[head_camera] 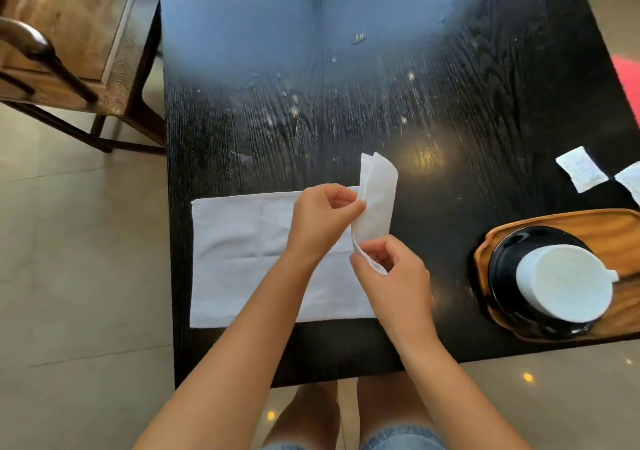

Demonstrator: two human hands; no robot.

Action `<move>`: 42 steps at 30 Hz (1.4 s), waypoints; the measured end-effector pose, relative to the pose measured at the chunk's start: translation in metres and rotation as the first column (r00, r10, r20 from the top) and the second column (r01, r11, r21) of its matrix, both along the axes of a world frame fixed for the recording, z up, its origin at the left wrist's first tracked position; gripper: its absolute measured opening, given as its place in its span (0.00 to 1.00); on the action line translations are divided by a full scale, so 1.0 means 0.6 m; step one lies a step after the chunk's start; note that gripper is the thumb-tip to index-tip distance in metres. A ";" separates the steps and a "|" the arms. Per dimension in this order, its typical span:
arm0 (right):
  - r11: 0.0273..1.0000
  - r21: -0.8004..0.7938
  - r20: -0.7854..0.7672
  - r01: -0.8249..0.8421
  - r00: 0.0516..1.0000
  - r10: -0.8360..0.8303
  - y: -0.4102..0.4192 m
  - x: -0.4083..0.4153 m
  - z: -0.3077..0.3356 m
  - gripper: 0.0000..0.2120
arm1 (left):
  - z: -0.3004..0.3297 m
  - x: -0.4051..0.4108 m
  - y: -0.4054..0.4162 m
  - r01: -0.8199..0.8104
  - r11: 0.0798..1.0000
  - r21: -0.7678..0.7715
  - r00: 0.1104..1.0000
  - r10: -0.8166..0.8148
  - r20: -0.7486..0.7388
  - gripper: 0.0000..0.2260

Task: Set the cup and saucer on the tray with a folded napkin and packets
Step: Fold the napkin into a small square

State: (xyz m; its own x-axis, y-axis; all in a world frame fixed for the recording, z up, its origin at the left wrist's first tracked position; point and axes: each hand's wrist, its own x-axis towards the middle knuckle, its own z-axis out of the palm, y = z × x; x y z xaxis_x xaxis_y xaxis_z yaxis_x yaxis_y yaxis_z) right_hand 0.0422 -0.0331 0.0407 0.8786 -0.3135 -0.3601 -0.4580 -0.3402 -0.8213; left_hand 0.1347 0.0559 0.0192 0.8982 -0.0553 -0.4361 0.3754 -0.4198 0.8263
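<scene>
Both hands are up over the near edge of the dark bench (346, 110), working a white napkin (377, 203) that has been folded into a narrow, soft strip with rounded layered corners at its far end. The left hand (320, 219) pinches the strip's left edge between thumb and fingertips; the right hand (391, 276) pinches its near end the same way, so the napkin stands lifted between the two grips, tilted away from the person. Just beside the napkin to its left, and partly under the forearms, a larger white cloth (242, 259) lies flat on the bench, creased in a few places.

Well to the right of the napkin sits a wooden tray (616, 231), oval-cornered with a raised rim and warm grain. On it rests a glossy black saucer (502, 269), and on the saucer a white cup (564, 283), seen from above with its small handle pointing right. Beyond the tray, farther from the napkin, two white paper packets (581, 174) lie on the bare bench, one cut off by the frame's edge. The bench surface beyond the napkin is scuffed and speckled with pale marks
</scene>
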 end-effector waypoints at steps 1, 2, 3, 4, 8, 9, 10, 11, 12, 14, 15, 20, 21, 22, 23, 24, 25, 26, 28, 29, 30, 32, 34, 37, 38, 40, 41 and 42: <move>0.999 -0.002 -0.005 -0.044 0.999 0.044 0.013 0.003 -0.001 0.05 | 0.000 -0.002 0.021 -0.032 0.999 -0.014 0.999 0.032 0.000 0.04; 0.996 -0.005 -0.009 -0.090 0.996 0.090 0.026 0.006 -0.002 0.04 | -0.001 -0.005 0.043 -0.066 0.997 -0.031 0.998 0.066 0.001 0.03; 0.990 -0.008 -0.009 -0.139 0.990 0.138 0.040 0.009 -0.003 0.04 | -0.002 -0.008 0.066 -0.097 0.994 -0.043 0.995 0.097 -0.001 0.02; 0.982 -0.010 -0.005 -0.186 0.983 0.186 0.054 0.012 -0.005 0.04 | -0.003 -0.011 0.090 -0.119 0.992 -0.047 0.993 0.119 -0.005 0.02; 0.937 -0.058 0.027 -0.346 0.937 0.348 0.121 0.019 -0.018 0.02 | -0.012 -0.022 0.182 -0.166 0.986 0.012 0.983 0.167 -0.079 0.04; 0.920 -0.086 0.029 -0.383 0.922 0.386 0.139 0.018 -0.023 0.03 | -0.014 -0.023 0.201 -0.180 0.983 0.026 0.978 0.182 -0.106 0.05; 0.900 -0.117 0.033 -0.420 0.904 0.426 0.155 0.018 -0.028 0.03 | -0.017 -0.023 0.219 -0.196 0.980 0.034 0.973 0.198 -0.121 0.06; 0.878 -0.145 0.038 -0.456 0.884 0.466 0.171 0.017 -0.031 0.05 | -0.019 -0.023 0.234 -0.216 0.976 0.034 0.969 0.218 -0.118 0.06; 0.856 -0.165 0.041 -0.491 0.863 0.503 0.186 0.016 -0.033 0.06 | -0.020 -0.022 0.248 -0.238 0.971 0.030 0.965 0.240 -0.103 0.05; 0.824 -0.176 0.051 -0.538 0.831 0.554 0.212 0.015 -0.035 0.07 | -0.022 -0.021 0.272 -0.259 0.965 0.032 0.964 0.260 -0.057 0.05; 0.816 -0.175 0.056 -0.551 0.822 0.567 0.224 0.015 -0.036 0.08 | -0.025 -0.022 0.283 -0.262 0.964 0.037 0.964 0.263 -0.035 0.05; 0.760 -0.220 0.031 -0.611 0.775 0.631 0.269 0.017 -0.054 0.10 | -0.061 -0.038 0.337 -0.302 0.947 0.114 0.953 0.300 0.029 0.05; 0.745 -0.226 0.018 -0.627 0.762 0.647 0.275 0.016 -0.059 0.11 | -0.070 -0.043 0.343 -0.307 0.942 0.136 0.952 0.306 0.026 0.05; 0.729 -0.231 0.002 -0.644 0.749 0.663 0.280 0.015 -0.065 0.11 | -0.079 -0.047 0.348 -0.308 0.938 0.158 0.951 0.308 0.027 0.05; 0.711 -0.237 -0.018 -0.662 0.735 0.678 0.284 0.013 -0.070 0.12 | -0.086 -0.050 0.350 -0.306 0.935 0.179 0.952 0.305 0.033 0.06; 0.693 -0.246 -0.037 -0.678 0.720 0.693 0.287 0.012 -0.075 0.12 | -0.092 -0.052 0.352 -0.304 0.931 0.201 0.953 0.302 0.039 0.05; 0.675 -0.258 -0.050 -0.691 0.708 0.705 0.290 0.010 -0.080 0.12 | -0.096 -0.054 0.352 -0.301 0.927 0.224 0.953 0.299 0.041 0.05; 0.659 -0.273 -0.059 -0.700 0.696 0.715 0.293 0.009 -0.084 0.12 | -0.099 -0.055 0.352 -0.299 0.923 0.242 0.954 0.298 0.042 0.04; 0.637 -0.300 -0.082 -0.710 0.684 0.725 0.297 0.008 -0.092 0.11 | -0.105 -0.057 0.352 -0.297 0.915 0.275 0.954 0.296 0.047 0.03; 0.620 -0.311 -0.093 -0.720 0.673 0.734 0.299 0.008 -0.096 0.11 | -0.107 -0.058 0.352 -0.295 0.907 0.299 0.955 0.292 0.057 0.03; 0.595 -0.317 -0.101 -0.739 0.650 0.753 0.301 0.009 -0.100 0.12 | -0.109 -0.058 0.351 -0.295 0.899 0.324 0.955 0.287 0.074 0.03; 0.543 -0.314 -0.104 -0.779 0.596 0.796 0.303 0.007 -0.109 0.14 | -0.113 -0.058 0.350 -0.300 0.878 0.373 0.954 0.274 0.123 0.02; 0.485 -0.396 -0.081 -0.780 0.556 0.827 0.294 0.000 -0.125 0.19 | -0.120 -0.055 0.347 -0.313 0.852 0.420 0.949 0.269 0.162 0.02; 0.341 -0.576 -0.164 -0.743 0.514 0.842 0.257 -0.010 -0.154 0.28 | -0.125 -0.052 0.346 -0.307 0.831 0.465 0.951 0.257 0.170 0.03; 0.292 -0.602 -0.196 -0.743 0.492 0.848 0.239 -0.013 -0.166 0.29 | -0.125 -0.051 0.346 -0.305 0.827 0.473 0.952 0.253 0.171 0.03; 0.220 -0.619 -0.233 -0.754 0.444 0.865 0.202 -0.018 -0.185 0.31 | -0.124 -0.052 0.343 -0.307 0.823 0.478 0.952 0.256 0.169 0.03; 0.189 -0.621 -0.253 -0.761 0.423 0.870 0.185 -0.020 -0.190 0.31 | -0.124 -0.054 0.337 -0.305 0.826 0.474 0.952 0.257 0.165 0.03; 0.165 -0.621 -0.272 -0.766 0.409 0.871 0.170 -0.021 -0.193 0.31 | -0.123 -0.057 0.329 -0.297 0.831 0.470 0.955 0.249 0.162 0.03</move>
